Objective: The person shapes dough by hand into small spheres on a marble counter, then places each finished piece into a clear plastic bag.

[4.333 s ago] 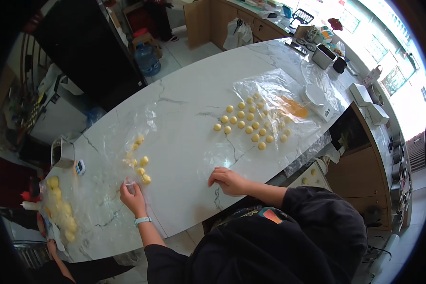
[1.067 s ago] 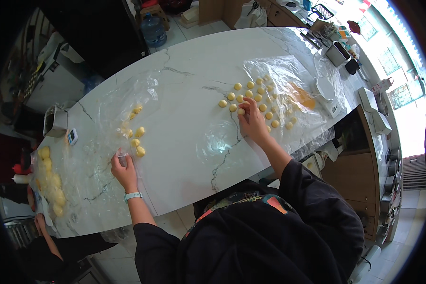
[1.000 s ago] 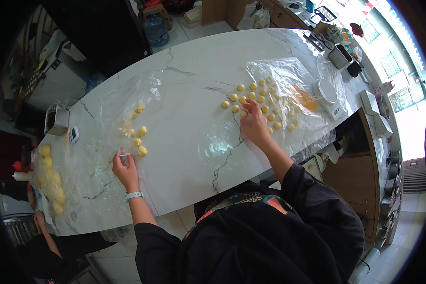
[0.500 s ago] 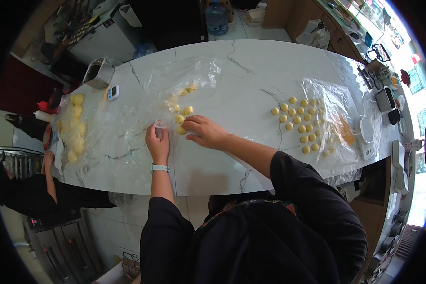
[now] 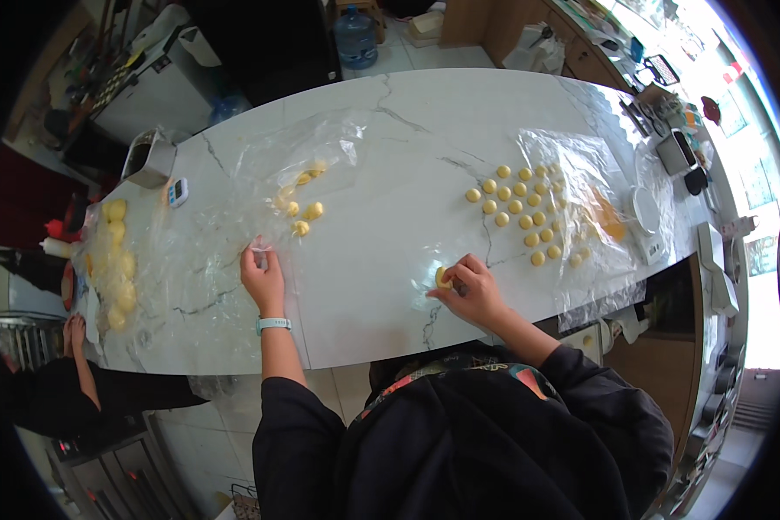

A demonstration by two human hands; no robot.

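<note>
My right hand (image 5: 471, 293) is closed over the table's front middle, pinching a yellow dough ball (image 5: 442, 276) between thumb and fingers. To its left, my left hand (image 5: 263, 276) grips the edge of a clear plastic sheet (image 5: 208, 269) with its fingertips. Just beyond that hand lie several rough yellow dough pieces (image 5: 314, 211), some of them under another stretch of thin plastic. On the right side sit several small round dough discs (image 5: 516, 206) in loose rows, the rightmost covered by a clear plastic sheet (image 5: 581, 165).
Larger yellow dough lumps (image 5: 117, 260) lie under plastic at the far left, near another person's hands (image 5: 75, 334). A small timer (image 5: 178, 192) and a metal tin (image 5: 150, 159) stand behind them. A white scale (image 5: 643, 212) is at the right end of the marble table (image 5: 373, 295).
My right hand has left the rough dough pieces and moved right and nearer, carrying a dough ball. My left hand stays on the plastic. The whole view has shifted slightly.
</note>
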